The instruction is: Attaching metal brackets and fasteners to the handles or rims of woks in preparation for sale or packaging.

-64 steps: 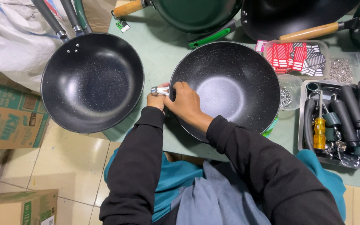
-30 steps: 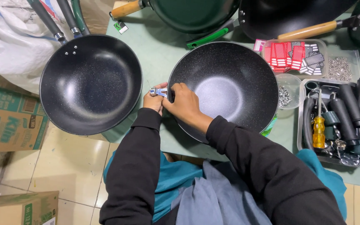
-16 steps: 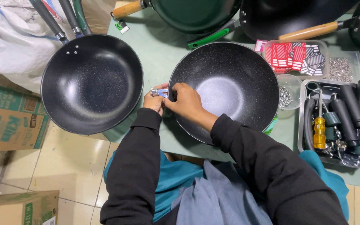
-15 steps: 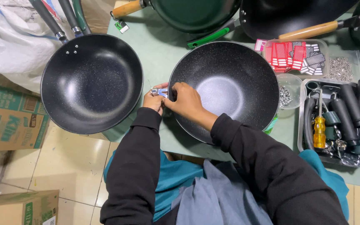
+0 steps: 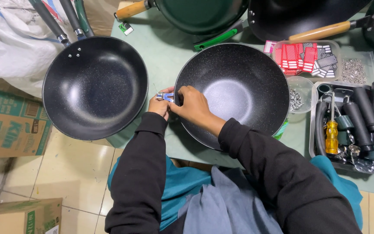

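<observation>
A black speckled wok (image 5: 243,86) without a handle lies on the pale green table (image 5: 169,56) in front of me. My right hand (image 5: 192,105) grips its left rim. Just outside that rim, my left hand (image 5: 160,105) pinches a small silver and blue metal fitting (image 5: 164,96); both hands meet there. A second black speckled pan (image 5: 95,86), with a handle, rests to the left, hanging over the table's edge.
More pans with wooden (image 5: 325,30) and green (image 5: 216,39) handles lie at the far side. On the right: a tray of black handles (image 5: 360,117) and a yellow screwdriver (image 5: 331,135), tubs of screws (image 5: 354,70) and red tags (image 5: 301,55). Cardboard boxes (image 5: 5,123) stand on the tiled floor, left.
Both hands have stayed at the wok's left rim, making only small movements on the metal fitting. The wok and pans have not moved.
</observation>
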